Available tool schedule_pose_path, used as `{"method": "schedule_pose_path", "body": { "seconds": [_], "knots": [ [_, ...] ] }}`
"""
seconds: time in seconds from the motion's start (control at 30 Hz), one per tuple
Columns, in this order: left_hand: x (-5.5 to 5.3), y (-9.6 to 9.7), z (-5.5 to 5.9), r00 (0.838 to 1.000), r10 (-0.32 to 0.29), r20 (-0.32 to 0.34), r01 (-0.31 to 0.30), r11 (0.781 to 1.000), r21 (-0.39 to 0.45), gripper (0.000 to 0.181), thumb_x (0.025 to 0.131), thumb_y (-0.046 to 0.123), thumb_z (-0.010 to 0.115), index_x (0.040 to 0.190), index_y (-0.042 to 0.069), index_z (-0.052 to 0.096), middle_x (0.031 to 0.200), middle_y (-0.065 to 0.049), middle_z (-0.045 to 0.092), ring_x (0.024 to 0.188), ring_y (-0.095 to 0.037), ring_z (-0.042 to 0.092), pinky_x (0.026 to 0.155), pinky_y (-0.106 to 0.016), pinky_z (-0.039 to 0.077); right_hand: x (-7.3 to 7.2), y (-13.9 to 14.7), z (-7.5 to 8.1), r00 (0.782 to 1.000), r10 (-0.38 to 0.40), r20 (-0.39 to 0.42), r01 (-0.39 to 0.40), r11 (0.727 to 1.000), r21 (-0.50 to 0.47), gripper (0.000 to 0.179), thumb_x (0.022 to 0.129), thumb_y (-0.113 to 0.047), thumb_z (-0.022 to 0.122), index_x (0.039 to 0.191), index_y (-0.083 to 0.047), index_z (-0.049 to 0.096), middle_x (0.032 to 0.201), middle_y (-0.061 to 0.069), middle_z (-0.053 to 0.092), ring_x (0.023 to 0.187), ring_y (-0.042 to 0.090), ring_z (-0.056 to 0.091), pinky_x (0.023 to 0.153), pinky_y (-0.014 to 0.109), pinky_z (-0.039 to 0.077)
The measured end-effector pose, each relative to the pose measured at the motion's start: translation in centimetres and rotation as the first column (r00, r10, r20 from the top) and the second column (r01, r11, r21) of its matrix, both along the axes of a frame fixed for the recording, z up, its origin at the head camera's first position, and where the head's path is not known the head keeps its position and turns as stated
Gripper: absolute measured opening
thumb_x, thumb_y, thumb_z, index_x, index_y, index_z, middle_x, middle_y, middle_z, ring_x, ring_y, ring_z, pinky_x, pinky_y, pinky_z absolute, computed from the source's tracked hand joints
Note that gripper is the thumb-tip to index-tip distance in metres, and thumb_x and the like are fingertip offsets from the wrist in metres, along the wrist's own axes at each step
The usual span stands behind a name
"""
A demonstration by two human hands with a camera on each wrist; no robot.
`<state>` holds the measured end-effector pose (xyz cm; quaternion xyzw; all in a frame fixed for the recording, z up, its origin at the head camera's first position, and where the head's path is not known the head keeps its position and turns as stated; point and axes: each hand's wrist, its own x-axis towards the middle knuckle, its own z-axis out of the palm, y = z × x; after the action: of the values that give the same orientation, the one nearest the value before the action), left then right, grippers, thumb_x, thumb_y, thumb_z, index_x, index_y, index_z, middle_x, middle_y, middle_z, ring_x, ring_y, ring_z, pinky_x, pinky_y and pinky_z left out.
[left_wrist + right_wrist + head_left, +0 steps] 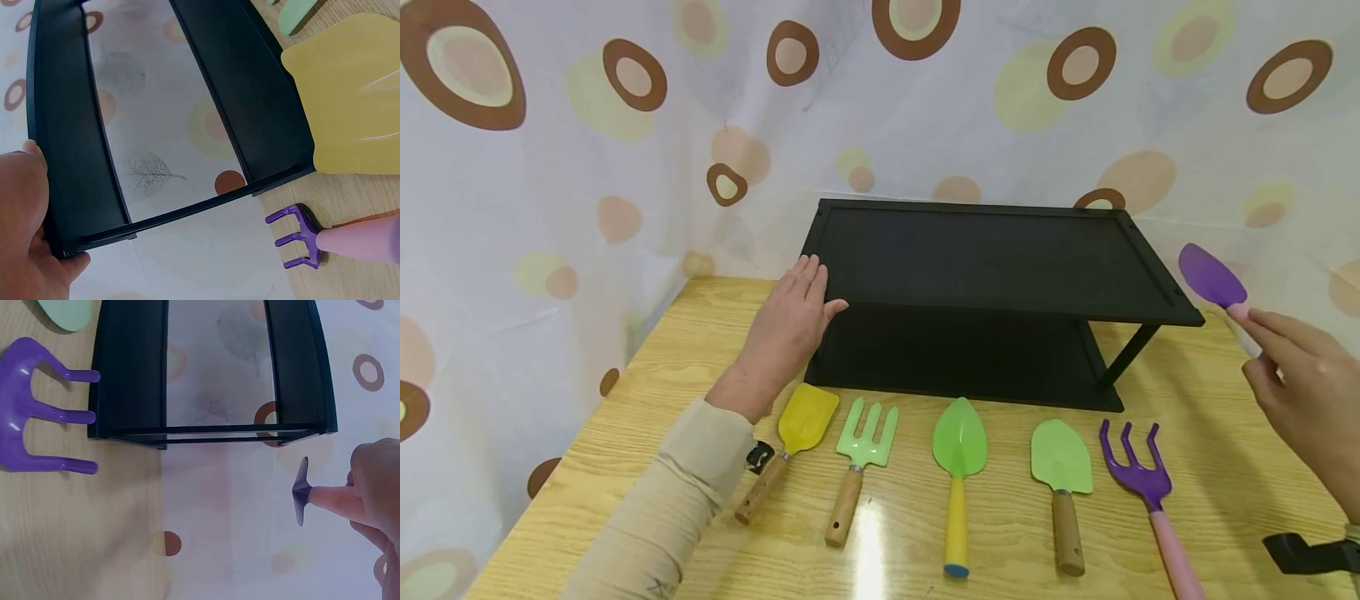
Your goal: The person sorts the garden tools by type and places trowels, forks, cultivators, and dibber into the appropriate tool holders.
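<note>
My left hand (793, 308) lies along the left end of a black two-tier shelf (977, 258), with the fingers straight and the thumb spread over the front corner. In the left wrist view, the same hand (25, 219) touches the shelf's upper board. Beyond the shelf's right end, my right hand (1311, 383) grips the pink handle of a small purple trowel (1212, 275) raised off the table. The right wrist view shows the trowel's blade (301, 492) nearly edge-on, apart from the shelf.
Several garden tools lie in a row before the shelf: a yellow shovel (805, 419), green fork (867, 433), green trowel with yellow handle (959, 442), pale green trowel (1062, 457) and purple rake (1138, 475). A patterned cloth (925, 125) hangs behind the wooden table (647, 433).
</note>
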<state>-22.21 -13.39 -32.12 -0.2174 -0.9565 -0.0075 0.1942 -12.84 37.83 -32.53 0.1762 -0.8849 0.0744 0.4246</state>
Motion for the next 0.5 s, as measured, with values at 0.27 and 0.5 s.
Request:
{"method": "schedule_pose_path", "body": {
  "seconds": [0.27, 0.5],
  "knots": [
    [0.1, 0.1, 0.0, 1.000, 0.017, 0.011, -0.016, 1.000, -0.009, 0.064, 0.105, 0.040, 0.043, 0.148, -0.007, 0.038, 0.155, -0.022, 0.039, 0.148, -0.032, 0.033, 0.123, -0.041, 0.027, -0.6, -0.4, 1.2, 0.999, 0.034, -0.022, -0.034, 0.999, -0.012, 0.054, 0.078, 0.023, 0.052, 0.128, 0.006, 0.061, 0.113, 0.038, 0.063, 0.083, 0.045, 0.058, 0.082, 0.004, 0.020],
    [0.1, 0.1, -0.1, 1.000, 0.013, 0.000, -0.013, 1.000, -0.014, 0.064, 0.105, 0.040, 0.041, 0.148, -0.008, 0.038, 0.155, -0.022, 0.040, 0.148, -0.032, 0.034, 0.123, -0.040, 0.027, -1.0, -1.3, 2.2, 1.000, 0.013, -0.015, -0.012, 0.998, 0.061, 0.053, 0.081, 0.016, 0.052, 0.131, 0.002, 0.061, 0.115, 0.034, 0.065, 0.080, 0.041, 0.060, 0.065, 0.014, 0.022]
  ]
}}
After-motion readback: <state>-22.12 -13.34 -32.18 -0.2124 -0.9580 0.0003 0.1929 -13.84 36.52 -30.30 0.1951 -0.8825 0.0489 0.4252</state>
